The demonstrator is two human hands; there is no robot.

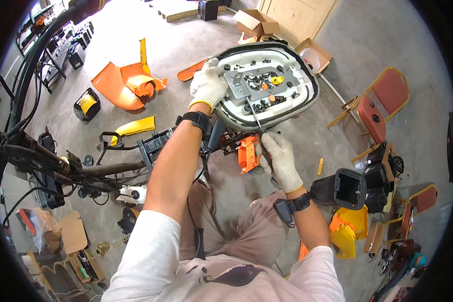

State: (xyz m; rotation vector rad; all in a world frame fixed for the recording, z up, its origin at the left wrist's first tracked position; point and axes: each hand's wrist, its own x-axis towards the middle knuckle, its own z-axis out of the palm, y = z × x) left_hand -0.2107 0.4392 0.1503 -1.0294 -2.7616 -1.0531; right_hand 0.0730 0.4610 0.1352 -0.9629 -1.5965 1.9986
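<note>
In front of me is an upturned vehicle seat (294,108), with a dark rim and a white underside. A metal plate (238,86) lies on it, amid loose black screws (259,107) and a small yellow part (277,80). My left hand (209,85), in a white knitted glove, is closed over the seat's left edge beside the plate; its fingertips are partly hidden. My right hand (281,157), gloved too, grips a screwdriver (253,112) by its dark handle. The screwdriver's shaft slants up and left, its tip at the plate's near edge.
A bare vehicle frame (110,168) with cables stands at left. Orange body panels (118,88), a yellow panel (136,127) and a black basket (87,104) lie on the floor. To the right are a red chair (375,113), a black bin (350,189) and yellow panels (345,239).
</note>
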